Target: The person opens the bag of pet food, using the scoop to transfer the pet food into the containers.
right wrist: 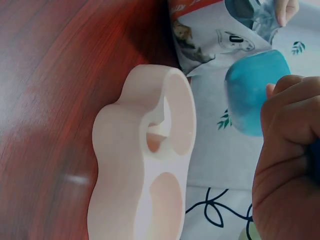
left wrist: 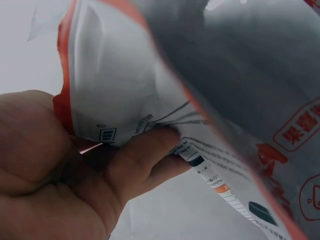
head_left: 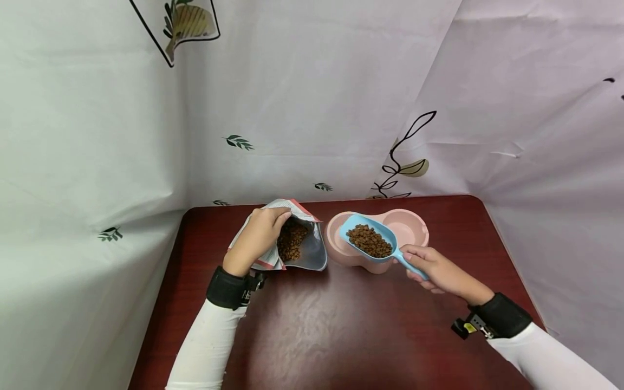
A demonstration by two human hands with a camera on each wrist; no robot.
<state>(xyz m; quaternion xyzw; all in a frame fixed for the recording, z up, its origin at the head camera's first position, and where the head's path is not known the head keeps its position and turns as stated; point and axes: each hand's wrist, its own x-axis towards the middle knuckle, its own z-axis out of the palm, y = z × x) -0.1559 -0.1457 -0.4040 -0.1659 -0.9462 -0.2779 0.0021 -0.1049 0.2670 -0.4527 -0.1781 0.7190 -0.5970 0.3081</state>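
My left hand (head_left: 257, 233) grips the upper edge of a pet food bag (head_left: 312, 252), whose mouth gapes toward the right. Brown kibble (head_left: 291, 238) shows inside its silvery lining. In the left wrist view, the fingers (left wrist: 145, 157) lie against the bag's printed side (left wrist: 115, 75). My right hand (head_left: 436, 271) holds a light blue scoop (head_left: 392, 235) by its handle, with a heap of kibble (head_left: 369, 241) in it. The scoop is above the left hollow of a pink double pet bowl (head_left: 414, 225). From the right wrist, the scoop's underside (right wrist: 250, 95) shows apart from the bowl (right wrist: 117, 155).
A dark red table (head_left: 341, 336) bears the bag and bowl near its back edge, side by side. White cloth (head_left: 302, 97) with leaf prints hangs behind and along both sides.
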